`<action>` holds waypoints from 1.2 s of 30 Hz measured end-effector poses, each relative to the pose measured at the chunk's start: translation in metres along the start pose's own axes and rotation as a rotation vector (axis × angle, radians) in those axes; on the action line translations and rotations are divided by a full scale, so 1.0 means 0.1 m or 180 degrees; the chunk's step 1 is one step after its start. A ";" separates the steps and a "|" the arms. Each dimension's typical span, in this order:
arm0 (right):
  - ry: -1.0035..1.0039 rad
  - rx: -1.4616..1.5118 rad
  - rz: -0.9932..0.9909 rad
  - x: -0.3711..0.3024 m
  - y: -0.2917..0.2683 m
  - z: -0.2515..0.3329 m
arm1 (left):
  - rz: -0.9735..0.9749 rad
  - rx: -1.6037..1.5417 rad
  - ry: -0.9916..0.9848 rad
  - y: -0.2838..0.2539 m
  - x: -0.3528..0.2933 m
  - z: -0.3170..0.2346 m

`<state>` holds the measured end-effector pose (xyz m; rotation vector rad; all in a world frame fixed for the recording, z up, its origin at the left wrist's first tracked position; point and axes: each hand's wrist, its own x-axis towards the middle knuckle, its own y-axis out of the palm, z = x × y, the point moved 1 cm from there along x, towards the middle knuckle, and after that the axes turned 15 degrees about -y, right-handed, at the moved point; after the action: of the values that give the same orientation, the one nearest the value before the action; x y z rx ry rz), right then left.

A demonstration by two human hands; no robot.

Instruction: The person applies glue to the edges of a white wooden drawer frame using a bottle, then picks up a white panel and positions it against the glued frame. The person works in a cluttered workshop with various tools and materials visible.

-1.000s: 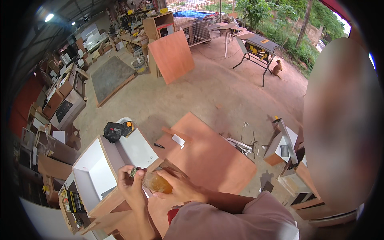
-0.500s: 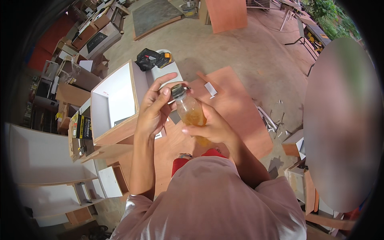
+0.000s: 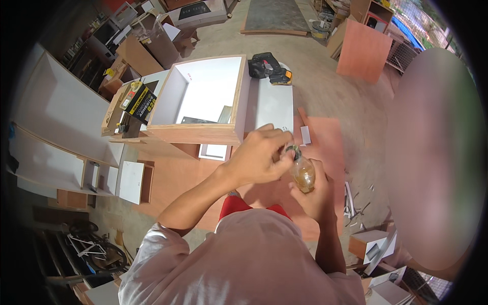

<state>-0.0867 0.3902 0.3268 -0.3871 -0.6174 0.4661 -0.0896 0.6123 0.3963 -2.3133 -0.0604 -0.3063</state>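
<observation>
Nearest is the person's pale shirt [image 3: 239,254], with red shorts [image 3: 235,205] showing just past its hem. Beyond them, both hands meet at a clear bottle [image 3: 304,175] of amber liquid, held in the air above the reddish-brown board [image 3: 328,157] on the floor. The right hand [image 3: 316,189] is wrapped around the bottle's body, thumb on the near side. The left hand [image 3: 264,156] has its thumb and curled fingers pinched on the dark cap [image 3: 294,151] at the neck; whether the cap sits tight or loose cannot be made out. The bottle leans, its neck toward the left hand. Past the left hand stands an open box cabinet [image 3: 198,134], white inside with bare wood edges, and just to its right lies a white panel [image 3: 272,101]. At the panel's far end rests a black power tool [image 3: 264,66] with a yellow-marked battery. A yellow-and-black container [image 3: 141,101] is beside the cabinet's left side. Farthest, a plywood sheet [image 3: 363,51] leans upright near a dark slab [image 3: 277,18] on the floor.
</observation>
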 end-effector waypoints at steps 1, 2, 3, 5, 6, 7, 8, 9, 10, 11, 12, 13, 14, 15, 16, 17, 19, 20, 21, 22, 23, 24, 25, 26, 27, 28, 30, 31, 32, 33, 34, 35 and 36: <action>-0.0312 -0.1008 -0.0098 0.05 -0.01 0.03 | -0.0006 0.0022 -0.0164 -0.04 -0.03 0.06; -0.0421 -0.1247 -0.0001 0.11 0.00 0.08 | -0.0006 0.0041 -0.0323 -0.07 -0.09 0.07; -0.0519 -0.1474 0.0097 0.15 -0.01 0.12 | 0.0008 0.0062 -0.0491 -0.07 -0.13 0.07; -0.0573 -0.1407 0.0271 0.20 0.08 0.15 | -0.0074 0.0307 -0.0629 -0.03 -0.17 0.19; -0.0532 -0.1143 0.0330 0.19 0.14 0.12 | -0.0026 0.0377 -0.0557 -0.05 -0.17 0.26; -0.0490 -0.0872 0.0391 0.21 0.20 0.11 | 0.0022 0.0452 -0.0490 -0.07 -0.17 0.33; -0.0057 -0.0108 0.0726 0.25 0.26 0.11 | 0.0010 0.0320 -0.0316 -0.12 -0.18 0.41; 0.0425 0.0636 0.1040 0.27 0.33 0.12 | 0.0029 0.0155 -0.0130 -0.17 -0.20 0.52; 0.0684 0.1694 0.1324 0.23 0.46 0.09 | 0.0054 0.0005 0.0051 -0.24 -0.24 0.62; 0.1113 0.2672 0.1608 0.19 0.59 0.05 | 0.0229 -0.0084 0.0246 -0.34 -0.28 0.70; 0.1283 0.3919 0.1828 0.07 0.81 -0.15 | 0.0397 -0.0185 0.0483 -0.47 -0.29 0.76; 0.1315 0.4824 0.1955 0.03 0.99 -0.19 | 0.0549 -0.0268 0.0695 -0.60 -0.31 0.82; 0.1423 0.5710 0.2167 -0.01 1.17 -0.24 | 0.0601 -0.0511 0.0707 -0.74 -0.34 0.86; 0.1433 0.6222 0.2299 -0.01 1.39 -0.15 | 0.0534 -0.0682 0.0875 -0.86 -0.37 0.92; 0.1297 0.6583 0.2431 0.07 1.60 -0.10 | 0.0478 -0.0841 0.1044 -0.95 -0.38 0.99; 0.1157 0.6923 0.2567 0.15 1.80 -0.05 | 0.0428 -0.1002 0.1220 -1.05 -0.37 1.06; 0.0538 0.7254 0.2760 0.39 2.16 0.00 | 0.0581 -0.0928 0.1500 -1.30 -0.22 1.22; 0.0227 0.6686 0.2719 0.54 2.27 0.02 | 0.0639 -0.0736 0.1509 -1.47 -0.11 1.35; -0.0033 0.6078 0.2642 0.71 2.34 0.04 | 0.0752 -0.0604 0.1624 -1.56 0.02 1.43; -0.0117 0.4707 0.2318 1.00 2.25 0.15 | 0.0722 -0.0323 0.1112 -1.71 0.03 1.53; -0.0061 0.3301 0.1897 1.25 2.09 0.30 | 0.0737 -0.0057 0.0675 -1.86 0.02 1.63; 0.0024 0.2043 0.1571 1.37 1.94 0.46 | 0.0513 0.0020 -0.0051 -1.89 -0.05 1.63; 0.0239 0.0882 0.1401 1.51 1.83 0.59 | 0.0582 0.0263 -0.0338 -1.88 -0.08 1.74; 0.0468 -0.0054 0.1399 1.60 1.90 0.70 | 0.0664 0.0449 -0.0463 -1.91 -0.13 1.87; -0.0158 -0.0503 0.0618 1.55 2.03 0.73 | 0.0277 0.0716 -0.0241 -1.85 -0.17 2.12; 0.0075 -0.0769 0.0739 1.59 2.19 0.78 | 0.0339 0.0530 -0.0684 -1.87 -0.19 2.28; 0.0419 -0.0314 0.1331 1.77 2.23 1.00 | 0.0451 0.0113 -0.0158 -2.06 -0.25 2.48; 0.0241 0.0411 0.0953 1.58 2.28 0.92 | 0.0555 -0.0082 0.0190 -1.98 -0.22 2.48; 0.0397 0.0903 0.1033 1.57 2.31 0.94 | 0.0637 -0.0135 0.0251 -2.02 -0.18 2.45; 0.0575 0.1382 0.1149 1.57 2.28 0.94 | 0.0710 -0.0239 0.0283 -2.00 -0.13 2.40; 0.0514 0.1733 0.1178 1.56 2.33 0.87 | 0.0768 -0.0310 0.0293 -2.00 -0.12 2.36; 0.0447 0.2085 0.1218 1.53 2.39 0.74 | 0.0789 -0.0277 0.0405 -1.97 -0.10 2.32; 0.0352 0.2462 0.1243 1.54 2.42 0.69 | 0.0819 -0.0211 0.0514 -1.99 -0.08 2.31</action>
<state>-0.0911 0.6855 0.3341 0.2123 -0.2146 1.0019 -0.0788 0.9169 0.3827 -2.3205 0.3296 -0.3659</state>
